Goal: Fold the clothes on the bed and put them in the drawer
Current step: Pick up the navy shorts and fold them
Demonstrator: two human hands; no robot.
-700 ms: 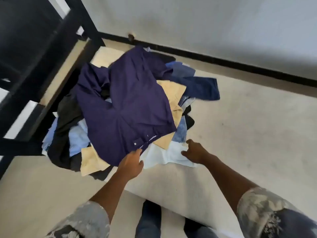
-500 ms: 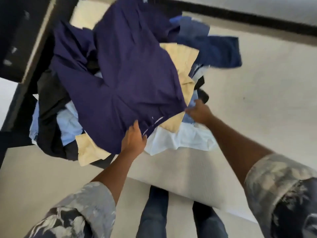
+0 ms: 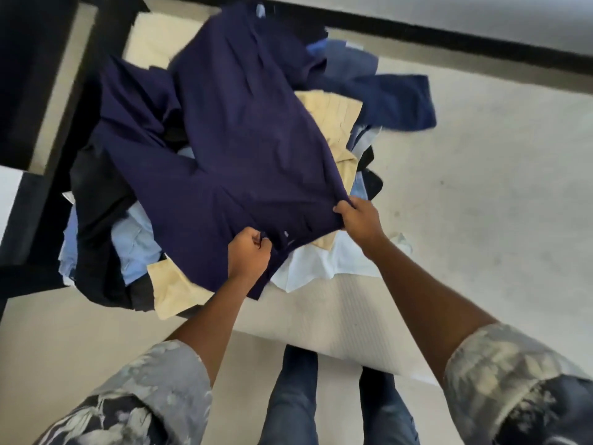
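Gripping the navy shirt (image 3: 250,139), both the left hand (image 3: 248,256) and right hand (image 3: 361,220) are clamped on its hem; it should be drawn evenly toward six o'clock, off the pile (image 3: 138,242).

Rumpled navy shirt (image 3: 250,149) atop clothes pile (image 3: 134,242)

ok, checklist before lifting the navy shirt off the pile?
1. Grip of left hand on navy shirt near hem: ok.
2. Grip of right hand on the hem's right corner: ok.
3. Shirt on top of the pile, nothing lying over it: ok.
4. Far sleeves free of the garments beneath: cannot tell.
5. Bare mattress to the right for folding: ok.
6. Where the drawer is: cannot tell, not in view.
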